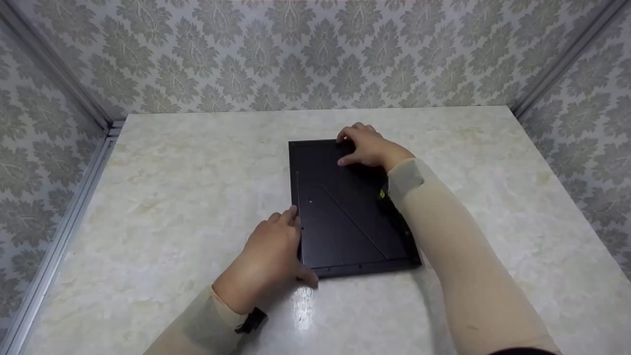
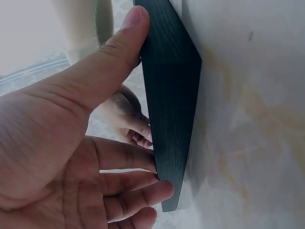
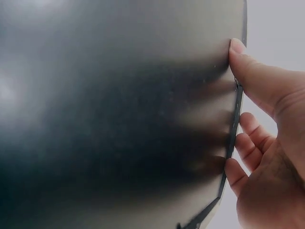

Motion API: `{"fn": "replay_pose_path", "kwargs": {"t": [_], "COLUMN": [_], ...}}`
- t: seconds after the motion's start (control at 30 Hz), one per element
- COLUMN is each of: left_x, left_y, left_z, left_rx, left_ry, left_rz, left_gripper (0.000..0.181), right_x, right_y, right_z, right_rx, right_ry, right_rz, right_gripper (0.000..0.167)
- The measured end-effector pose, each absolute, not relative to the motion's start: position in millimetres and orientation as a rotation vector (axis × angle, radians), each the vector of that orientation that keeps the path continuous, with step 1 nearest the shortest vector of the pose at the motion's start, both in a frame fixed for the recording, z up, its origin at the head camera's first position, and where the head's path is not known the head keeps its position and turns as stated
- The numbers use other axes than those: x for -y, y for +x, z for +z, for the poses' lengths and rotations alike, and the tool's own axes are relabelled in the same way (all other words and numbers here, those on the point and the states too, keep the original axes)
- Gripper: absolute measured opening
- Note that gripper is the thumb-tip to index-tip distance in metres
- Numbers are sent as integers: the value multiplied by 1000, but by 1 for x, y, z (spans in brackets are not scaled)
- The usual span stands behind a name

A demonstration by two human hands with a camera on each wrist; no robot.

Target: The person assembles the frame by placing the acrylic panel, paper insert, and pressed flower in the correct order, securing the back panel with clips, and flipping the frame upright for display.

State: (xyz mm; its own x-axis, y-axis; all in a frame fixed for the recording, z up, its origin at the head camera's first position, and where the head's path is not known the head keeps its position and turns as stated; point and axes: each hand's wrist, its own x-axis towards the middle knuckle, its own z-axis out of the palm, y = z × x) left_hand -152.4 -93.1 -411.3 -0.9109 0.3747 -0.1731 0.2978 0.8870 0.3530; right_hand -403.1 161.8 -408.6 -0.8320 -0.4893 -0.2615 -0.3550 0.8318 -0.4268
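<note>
A black rectangular picture frame (image 1: pixel 340 222), apparently back side up, lies on the table, a thin diagonal line running across its panel. Wood grain shows on its side faces in the left wrist view. At its near left corner my left hand (image 1: pixel 273 246) holds it, thumb along the near side and fingers on the left side. My right hand (image 1: pixel 367 145) grips the frame at the far edge, its fingers at that edge and the thumb bent over the panel. In the right wrist view, thumb and fingertips touch the frame's thin rim (image 3: pixel 234 119).
The pale marbled table (image 1: pixel 197 182) extends around the frame on all sides. Behind it stands a wall with patterned wallpaper (image 1: pixel 320 54). Metal rails (image 1: pixel 54 236) run along the left side. A black strap (image 1: pixel 251 319) hangs at my left wrist.
</note>
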Motion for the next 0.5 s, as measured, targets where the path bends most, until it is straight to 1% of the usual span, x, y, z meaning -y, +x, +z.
{"fn": "replay_pose_path", "kwargs": {"t": [0.5], "left_x": [92], "left_y": [-153], "left_z": [-412], "left_rx": [-2829], "left_ry": [503], "left_rz": [466], "left_gripper": [140], "right_x": [-161], "right_y": [-408], "right_z": [-402], "right_rx": [-2585], "right_ry": [-610], "right_rz": [-483], "right_gripper": [61]}}
